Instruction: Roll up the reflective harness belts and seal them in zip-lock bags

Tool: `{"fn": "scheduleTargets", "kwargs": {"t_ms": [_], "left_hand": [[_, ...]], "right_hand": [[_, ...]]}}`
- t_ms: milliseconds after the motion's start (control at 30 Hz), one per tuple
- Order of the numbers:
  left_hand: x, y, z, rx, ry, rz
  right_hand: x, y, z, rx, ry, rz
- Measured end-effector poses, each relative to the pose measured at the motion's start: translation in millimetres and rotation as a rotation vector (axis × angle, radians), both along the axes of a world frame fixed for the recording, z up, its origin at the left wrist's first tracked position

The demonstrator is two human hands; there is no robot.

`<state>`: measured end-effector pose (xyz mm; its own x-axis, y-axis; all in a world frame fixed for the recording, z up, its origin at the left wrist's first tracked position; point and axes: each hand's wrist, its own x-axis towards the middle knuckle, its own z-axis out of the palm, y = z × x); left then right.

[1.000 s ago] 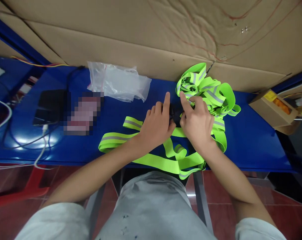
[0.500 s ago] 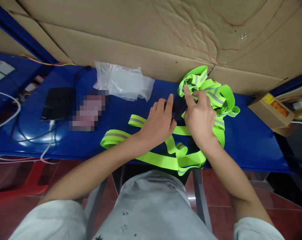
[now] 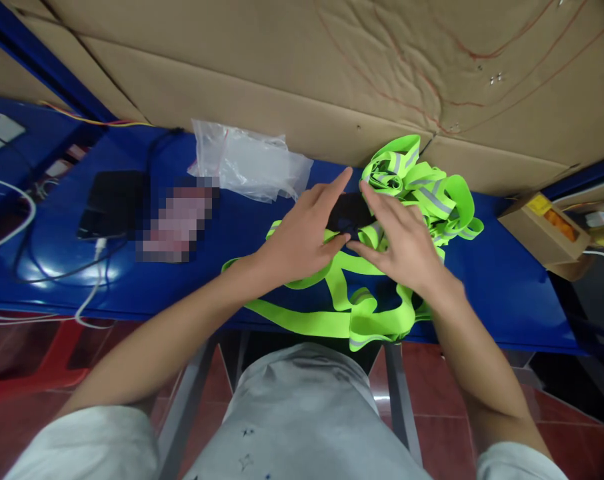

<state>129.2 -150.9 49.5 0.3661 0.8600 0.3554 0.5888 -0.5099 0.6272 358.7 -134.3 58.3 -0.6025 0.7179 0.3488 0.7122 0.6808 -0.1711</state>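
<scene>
Lime-yellow reflective strapping point(image 3: 302, 319) with grey stripes lies in loops on the blue table, a tangled heap of it to the right. Between my two hands is a flat black piece point(image 3: 351, 212), partly covered by them; its kind is unclear. My left hand point(image 3: 302, 230) is at its left side, index finger stretched out and thumb apart, over some of the strap. On the right side, my right hand point(image 3: 405, 243) has its index finger and thumb spread around the black piece and a bit of strap. The thumb tips almost meet at its lower edge.
A clear plastic bag point(image 3: 252, 163) lies at the back by the cardboard wall point(image 3: 222, 87). On the left are a black device point(image 3: 113, 203) with a white cable and a pixelated pinkish item point(image 3: 179, 223). An open cardboard box point(image 3: 542, 230) stands at the right.
Both thumbs have swung inward toward each other, and the black piece shows more between my hands. The strap's left loop has shifted right.
</scene>
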Motion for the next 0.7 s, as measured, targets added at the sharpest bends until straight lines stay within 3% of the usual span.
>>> {"fn": "scheduleTargets", "kwargs": {"t_ms": [200, 300, 367, 467, 533, 700], "left_hand": [[-8.4, -28.2, 52.4, 0.13, -0.089, -0.111], [-10.2, -45.3, 69.0, 0.134, -0.126, -0.144], [-13.1, -53.4, 74.8, 0.047, -0.205, -0.186], [-16.9, -58.0, 75.2, -0.31, -0.516, -0.371], [-15.7, -56.6, 69.9, -0.484, -0.725, -0.428], [5.4, -45.9, 44.7, -0.435, -0.844, -0.17]], "right_hand": [[24.4, -8.3, 34.9, -0.239, 0.271, 0.132], [18.5, -18.1, 41.7, -0.472, 0.465, 0.209], [13.0, -25.8, 46.5, -0.622, 0.574, 0.254], [5.0, -36.4, 56.2, -0.83, 0.745, 0.344], [-1.3, -40.0, 62.5, -0.927, 0.874, 0.366], [-20.9, -31.4, 63.7, -0.849, 1.026, 0.191]]}}
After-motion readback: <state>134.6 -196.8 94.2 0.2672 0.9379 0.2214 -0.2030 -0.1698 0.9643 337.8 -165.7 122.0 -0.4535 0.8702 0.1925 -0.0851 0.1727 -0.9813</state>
